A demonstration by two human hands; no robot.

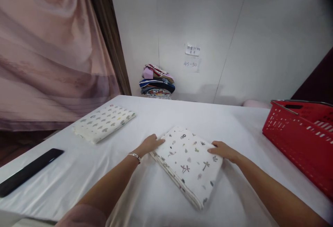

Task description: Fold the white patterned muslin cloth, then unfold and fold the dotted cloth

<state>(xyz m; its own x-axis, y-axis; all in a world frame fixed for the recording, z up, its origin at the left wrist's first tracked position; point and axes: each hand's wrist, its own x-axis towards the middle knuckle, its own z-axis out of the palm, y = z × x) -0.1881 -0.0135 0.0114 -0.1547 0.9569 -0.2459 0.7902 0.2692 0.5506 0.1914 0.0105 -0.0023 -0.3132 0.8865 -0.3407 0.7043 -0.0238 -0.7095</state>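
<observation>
A folded white cloth [188, 161] printed with palm trees, leaves and flamingos lies turned at an angle on the white-covered table [208, 118]. My left hand [151, 143] grips its left corner, thumb on top and the other fingers hidden underneath. At the opposite corner my right hand [223, 150] pinches the cloth the same way, its fingers partly out of sight below. Farther left rests a second folded cloth [105, 121], cream with grey-green cloud-like shapes, apart from both hands.
A red plastic basket [299, 140] with a metal handle stands at the right. On the left edge lies a flat black object [31, 171]. Behind the table is a stack of folded fabrics [157, 81] against a white wall. A pink curtain [52, 53] hangs at left.
</observation>
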